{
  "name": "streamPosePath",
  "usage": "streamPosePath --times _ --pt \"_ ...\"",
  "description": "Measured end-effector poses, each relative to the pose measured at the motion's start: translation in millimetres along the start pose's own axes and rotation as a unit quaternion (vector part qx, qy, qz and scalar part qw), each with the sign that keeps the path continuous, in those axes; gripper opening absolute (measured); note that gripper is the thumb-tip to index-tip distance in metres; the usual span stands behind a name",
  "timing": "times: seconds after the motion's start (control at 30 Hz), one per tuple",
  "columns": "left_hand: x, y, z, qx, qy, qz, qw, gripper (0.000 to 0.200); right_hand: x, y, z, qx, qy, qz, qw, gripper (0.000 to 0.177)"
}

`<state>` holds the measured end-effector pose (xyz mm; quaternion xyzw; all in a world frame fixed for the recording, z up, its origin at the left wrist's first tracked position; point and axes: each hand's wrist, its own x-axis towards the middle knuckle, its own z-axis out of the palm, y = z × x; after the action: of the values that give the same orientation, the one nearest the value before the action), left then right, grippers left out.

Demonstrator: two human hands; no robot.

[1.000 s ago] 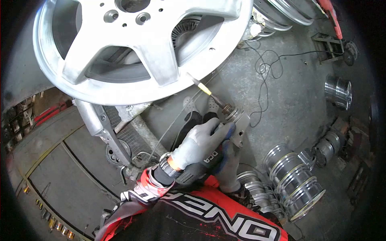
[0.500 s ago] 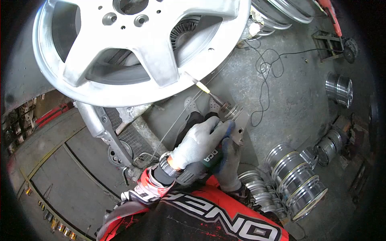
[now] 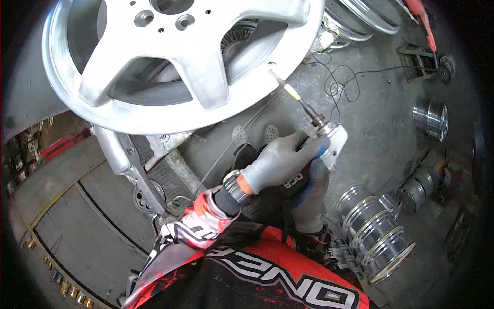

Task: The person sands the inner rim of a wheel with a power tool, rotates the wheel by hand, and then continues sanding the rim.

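A large silver wheel rim (image 3: 200,77) with broad spokes fills the upper left. My left hand (image 3: 285,157), in a grey glove with a watch at the wrist, is wrapped over the front of a dark power tool (image 3: 293,188). Below and to the right, my gloved right hand (image 3: 311,198) is closed round the tool's body. From the tool's metal front, a thin rod with a yellow-white band (image 3: 292,92) reaches up to the valve hole in the rim's outer edge. Whether the tip touches the hole is too small to tell.
Polished rims (image 3: 373,232) are stacked at the lower right, with another rim (image 3: 430,118) farther right. A black cable (image 3: 355,92) lies coiled on the floor. A metal arm (image 3: 136,167) stands below the large rim. A red tool (image 3: 422,23) is at the top right.
Both hands and the tool have moved right and slightly up. The rod's tip has gone from the rim's lower edge near a spoke to the valve hole.
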<state>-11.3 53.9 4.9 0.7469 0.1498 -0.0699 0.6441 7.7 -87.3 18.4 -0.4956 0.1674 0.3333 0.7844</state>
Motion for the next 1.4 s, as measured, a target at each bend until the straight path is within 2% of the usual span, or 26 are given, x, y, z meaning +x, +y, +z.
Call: streamPosePath --times 0.03,0.07,0.13,0.27,0.33,0.47,0.53,0.67,0.73,0.77,0.83,0.87,0.93,1.0,1.17,1.23,1.27,1.33,1.4 --pt "5 -6 0 0.09 -0.001 0.085 0.992 0.032 1 0 -5 -0.001 -0.001 0.001 1.0 0.048" --pt "4 -7 0 0.089 0.001 0.084 0.992 0.032 3 3 -13 -0.046 0.01 -0.006 0.999 0.047" --pt "3 -2 -1 -0.047 -0.022 -0.04 0.998 0.031 1 3 -15 -0.092 0.022 -0.015 0.995 0.046" --pt "-28 -9 0 -0.079 -0.004 -0.077 0.994 0.031 -13 16 -8 -0.09 -0.002 -0.013 0.996 0.053" --pt "-43 -13 0 -0.059 0.037 -0.022 0.997 0.03 -22 22 -7 -0.107 -0.019 -0.019 0.994 0.055" --pt "-64 -3 -3 0.005 0.033 -0.015 0.999 0.032 -39 29 -13 -0.068 -0.032 0.051 0.996 0.06" --pt "-68 9 -5 -0.048 0.03 -0.153 0.987 0.029 -42 30 -14 -0.059 -0.02 0.084 0.994 0.06" --pt "-62 8 -1 -0.052 0.03 -0.149 0.987 0.029 -36 24 -7 0.006 -0.01 0.114 0.993 0.057" --pt "-49 -13 5 0.094 0.037 0.033 0.994 0.03 -25 19 -5 0.016 -0.001 0.124 0.992 0.056" --pt "-39 -21 8 0.094 0.036 0.034 0.994 0.03 -20 15 -3 -0.003 -0.005 0.087 0.996 0.056" --pt "-22 -27 10 0.123 0.108 0.16 0.973 0.036 -13 12 -3 -0.022 -0.009 0.05 0.998 0.056" --pt "-22 -28 9 0.123 0.108 0.16 0.973 0.036 -11 11 -4 -0.041 -0.018 0.032 0.999 0.056" --pt "-24 -15 -3 0.025 0.005 0.027 0.999 0.031 -11 13 -5 -0.059 -0.028 0.015 0.998 0.057" --pt "-34 -17 -4 0.013 0.013 0.029 0.999 0.031 -16 20 -4 -0.184 -0.046 -0.043 0.981 0.06" --pt "-64 -10 -11 0.03 0.014 0.037 0.999 0.031 -38 35 -11 -0.102 -0.025 0.021 0.994 0.065" --pt "-72 0 -13 -0.077 -0.004 -0.081 0.994 0.029 -46 32 -11 -0.094 -0.027 0.041 0.994 0.07" --pt "-75 4 -12 -0.078 -0.003 -0.08 0.994 0.029 -50 31 -11 -0.103 -0.029 0.048 0.993 0.071" --pt "-78 8 -12 -0.171 0.022 -0.174 0.97 0.03 -54 32 -9 -0.113 -0.034 0.055 0.991 0.073" --pt "-78 5 -14 -0.163 0.019 -0.163 0.973 0.029 -58 35 -7 -0.097 -0.017 0.062 0.993 0.073"
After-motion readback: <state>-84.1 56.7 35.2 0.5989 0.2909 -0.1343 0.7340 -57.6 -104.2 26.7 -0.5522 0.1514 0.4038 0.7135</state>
